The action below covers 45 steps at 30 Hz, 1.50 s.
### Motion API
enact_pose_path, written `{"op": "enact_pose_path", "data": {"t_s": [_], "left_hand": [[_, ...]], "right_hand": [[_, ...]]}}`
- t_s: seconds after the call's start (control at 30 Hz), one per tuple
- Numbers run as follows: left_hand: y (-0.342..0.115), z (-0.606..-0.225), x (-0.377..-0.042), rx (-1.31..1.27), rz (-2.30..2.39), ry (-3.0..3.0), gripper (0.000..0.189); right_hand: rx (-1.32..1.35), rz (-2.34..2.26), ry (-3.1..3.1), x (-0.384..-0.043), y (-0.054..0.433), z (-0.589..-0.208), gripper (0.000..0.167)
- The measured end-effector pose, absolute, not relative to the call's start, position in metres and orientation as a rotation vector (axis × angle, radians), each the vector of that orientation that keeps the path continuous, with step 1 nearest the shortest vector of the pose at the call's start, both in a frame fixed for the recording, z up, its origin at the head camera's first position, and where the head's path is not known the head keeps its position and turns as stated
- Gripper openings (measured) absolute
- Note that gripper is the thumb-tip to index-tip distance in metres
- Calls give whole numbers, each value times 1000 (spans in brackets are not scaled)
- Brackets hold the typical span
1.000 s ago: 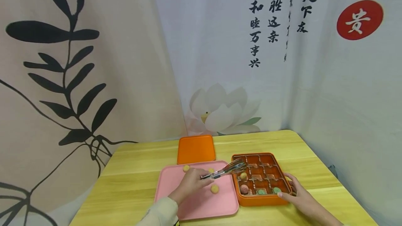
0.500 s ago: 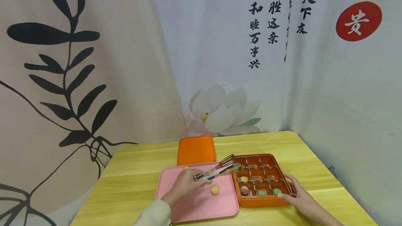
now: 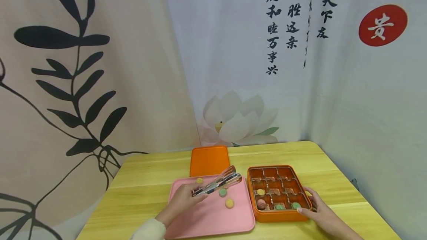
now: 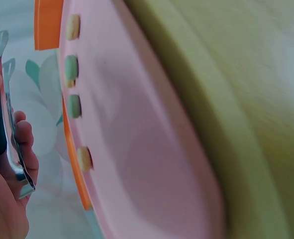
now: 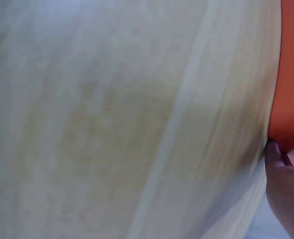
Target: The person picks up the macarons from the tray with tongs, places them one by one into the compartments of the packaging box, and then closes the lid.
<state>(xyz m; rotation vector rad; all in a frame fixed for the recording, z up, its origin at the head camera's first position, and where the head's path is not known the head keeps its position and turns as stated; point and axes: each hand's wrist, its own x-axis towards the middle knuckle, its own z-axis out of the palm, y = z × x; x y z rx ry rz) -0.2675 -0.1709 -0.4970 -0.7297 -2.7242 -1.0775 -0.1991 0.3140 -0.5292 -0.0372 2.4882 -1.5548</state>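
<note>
My left hand holds a pair of metal tongs above the pink tray. The tong tips point right and stand apart with nothing between them. Several small round cookies lie on the tray, among them a green cookie and a yellow cookie. My right hand grips the front right corner of an orange box, thumb at the rim and fingers along the side. In its divided insert sit a yellow cookie, a pink cookie and two green ones along the front.
An orange lid lies flat behind the tray. The box stands close against the tray's right side on a yellow wood-grain table. A printed curtain hangs behind the table and along its right.
My left hand has drawn the tongs left from over the box to over the tray, their tips spreading. A yellow cookie stays in the box's left column. The right hand keeps its place.
</note>
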Motion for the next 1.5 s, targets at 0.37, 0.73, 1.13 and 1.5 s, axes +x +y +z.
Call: {"op": "enact_pose_path", "data": {"t_s": [0.37,0.73,1.13,1.5], "left_hand": [[-204,-500,-248,-707,-1031,-2769,20],[-211,-511,-237,-738,-1031,-2835,21],[-207,-519,-232,-707,-997,-2893,24],[-207,-529,-232,-780,-896,-2854,28]], "right_hand": [[-37,-1590,2461,-197,312,-528,82],[-28,-1565,2461,-198,316,-530,83],[-46,-1552,2490,-200,313,-530,81],[-33,-1565,2484,-196,311,-525,80]]}}
